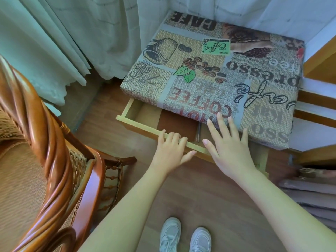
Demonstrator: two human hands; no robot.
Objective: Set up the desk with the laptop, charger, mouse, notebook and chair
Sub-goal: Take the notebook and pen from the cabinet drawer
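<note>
two hands are at the drawer [145,113] under the desk [227,79] — the left hand [171,149] grips its front edge, the right hand [227,148] hovers flat and loose. no laptop shows yet; the chair [45,151] waits beside. next, reach in — maybe for the notebook.

Pale curtains [60,39] hang across the back, daylight glowing softly through them, their hems near a wood-plank floor [205,195]. A counter [214,73] under a coffee-print cloth stands against them, its light wooden drawer [138,113] pulled open. At the right edge are pale wooden shelves [316,110] and stacked brownish cushions [312,193].
</note>
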